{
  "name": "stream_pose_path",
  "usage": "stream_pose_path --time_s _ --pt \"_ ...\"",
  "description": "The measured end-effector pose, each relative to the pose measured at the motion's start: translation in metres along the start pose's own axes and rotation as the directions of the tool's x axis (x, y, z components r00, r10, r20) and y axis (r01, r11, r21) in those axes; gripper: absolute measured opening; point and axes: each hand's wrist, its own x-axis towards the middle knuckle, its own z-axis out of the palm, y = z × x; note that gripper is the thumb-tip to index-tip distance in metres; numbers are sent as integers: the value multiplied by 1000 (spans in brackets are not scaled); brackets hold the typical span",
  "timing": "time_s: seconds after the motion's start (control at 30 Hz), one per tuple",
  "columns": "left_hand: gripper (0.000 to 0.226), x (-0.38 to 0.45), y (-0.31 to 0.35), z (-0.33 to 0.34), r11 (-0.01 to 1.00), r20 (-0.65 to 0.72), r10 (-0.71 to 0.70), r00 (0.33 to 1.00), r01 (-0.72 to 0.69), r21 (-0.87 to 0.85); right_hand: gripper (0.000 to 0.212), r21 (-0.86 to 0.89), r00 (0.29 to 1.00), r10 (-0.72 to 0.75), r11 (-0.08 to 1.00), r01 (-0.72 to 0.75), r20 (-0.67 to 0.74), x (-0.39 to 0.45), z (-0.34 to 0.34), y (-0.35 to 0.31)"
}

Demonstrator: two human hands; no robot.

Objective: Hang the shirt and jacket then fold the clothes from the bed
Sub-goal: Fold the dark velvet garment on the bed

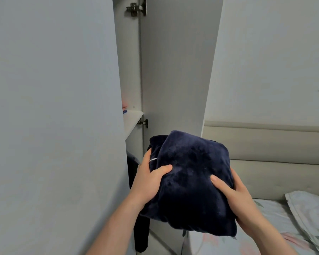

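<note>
Bundle of folded navy plush fleece garment (190, 183) held before open grey wardrobe (173, 70) | left hand (151, 181), right hand (234, 197) grip opposite sides | soft, bulky, likely light; support underneath.

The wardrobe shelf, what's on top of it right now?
On the wardrobe shelf only a pink item and a blue bit peek out at its left edge. The closed door panel hides the rest.
</note>
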Motion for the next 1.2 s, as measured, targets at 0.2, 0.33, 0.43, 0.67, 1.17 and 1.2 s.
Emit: stream_pose_path --time_s 0.2,0.33,0.43,0.67,1.17,1.2 --pt "92 47 11 -4 999 -108 33 994 -33 -3 63 24 995 -37 999 35 89 73 17 -11" --pt "97 84 26 -5 996 -165 76 983 -66 62 57 80 990 -4 997 -7 139 130 28 -8" --pt "96 113 34 -5 991 -214 96 972 -74 108 61 101 984 11 994 -30 179 173 36 -5" --pt "87 165 44 -20 970 -341 154 927 -77 229 64 97 961 -8 995 -20 278 249 69 -11" --pt "59 213 80 -38 953 -573 266 775 -301 35 76 332 902 -70 939 -84 426 303 88 -56" --pt "58 216 81 -38 944 -601 266 754 -329 5 85 342 894 -63 934 -103 443 303 90 -53"
